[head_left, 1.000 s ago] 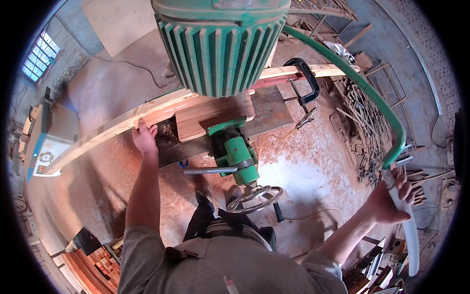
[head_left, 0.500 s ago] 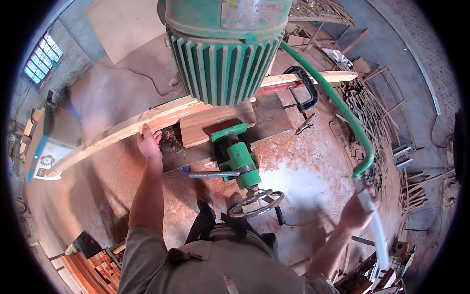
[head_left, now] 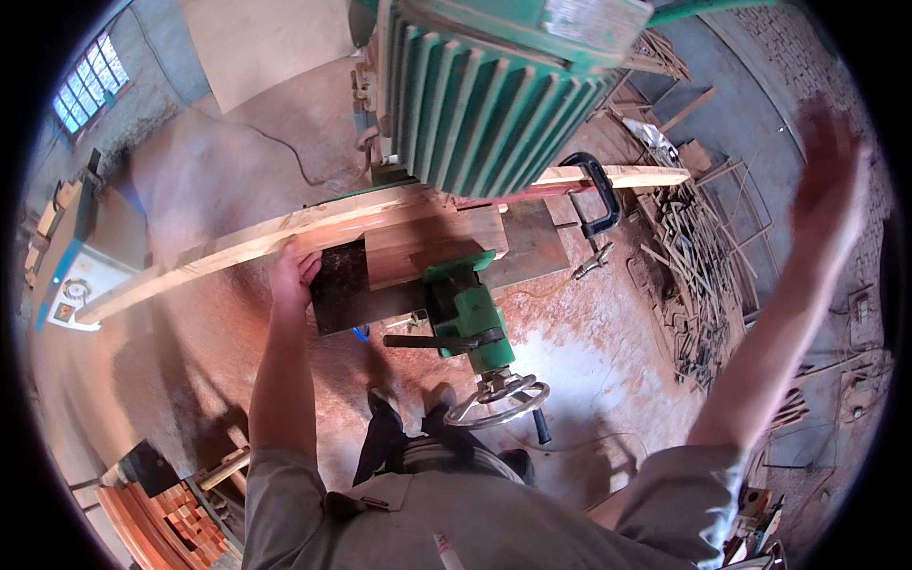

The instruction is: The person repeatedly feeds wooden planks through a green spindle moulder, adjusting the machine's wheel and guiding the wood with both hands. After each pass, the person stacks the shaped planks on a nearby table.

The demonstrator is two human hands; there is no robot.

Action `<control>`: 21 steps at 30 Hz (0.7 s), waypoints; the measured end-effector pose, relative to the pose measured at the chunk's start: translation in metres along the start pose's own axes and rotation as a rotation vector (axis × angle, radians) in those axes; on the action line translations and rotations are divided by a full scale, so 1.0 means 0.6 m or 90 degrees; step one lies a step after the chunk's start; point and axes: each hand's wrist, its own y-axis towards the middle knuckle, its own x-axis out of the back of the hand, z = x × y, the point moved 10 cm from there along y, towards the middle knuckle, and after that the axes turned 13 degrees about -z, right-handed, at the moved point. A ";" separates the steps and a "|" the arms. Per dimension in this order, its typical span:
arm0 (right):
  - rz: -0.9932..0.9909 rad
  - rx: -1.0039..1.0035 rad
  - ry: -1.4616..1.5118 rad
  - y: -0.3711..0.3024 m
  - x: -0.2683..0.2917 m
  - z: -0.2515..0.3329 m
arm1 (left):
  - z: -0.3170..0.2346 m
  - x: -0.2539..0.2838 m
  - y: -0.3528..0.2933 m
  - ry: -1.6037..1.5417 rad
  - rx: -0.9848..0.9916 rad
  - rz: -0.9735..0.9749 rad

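My left hand [head_left: 293, 274] is at the left end of a reddish wooden strip [head_left: 347, 228], with its thumb against the wood and fingers curled. The strip lies along a long pale wooden beam [head_left: 223, 245]. A brown wood block [head_left: 408, 256] sits in front of it, against the green clamp [head_left: 470, 309] with its metal handwheel [head_left: 494, 404]. My right hand [head_left: 825, 161] is raised at the far upper right, smeared by motion, so its fingers cannot be made out. The green lever [head_left: 712, 9] is at the top edge, its end not visible.
A green ribbed motor [head_left: 503, 104] hangs over the work. A black C-clamp [head_left: 598, 195] grips the beam's right part. To the right lies a heap of wood scraps [head_left: 693, 275]; a white-and-blue cabinet [head_left: 100, 256] stands left. Stacked wood pieces [head_left: 157, 522] are at lower left.
My right hand has swung up and away from beside the lever's lower end. The lever has risen to the top edge. My left hand stays on the strip; the view has shifted slightly.
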 end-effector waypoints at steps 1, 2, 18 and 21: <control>0.093 -0.063 -0.049 -0.119 -0.092 -0.087 | -0.016 0.066 0.007 -0.020 -0.016 -0.047; 0.210 -0.131 -0.132 -0.223 -0.137 -0.121 | -0.007 0.057 0.012 -0.025 -0.007 -0.032; -0.060 -0.813 -0.265 -0.643 0.168 -0.533 | -0.011 0.009 -0.024 -0.043 0.015 -0.034; 0.071 -0.711 -0.436 -0.675 0.230 -0.529 | -0.046 0.039 -0.001 -0.084 -0.024 -0.015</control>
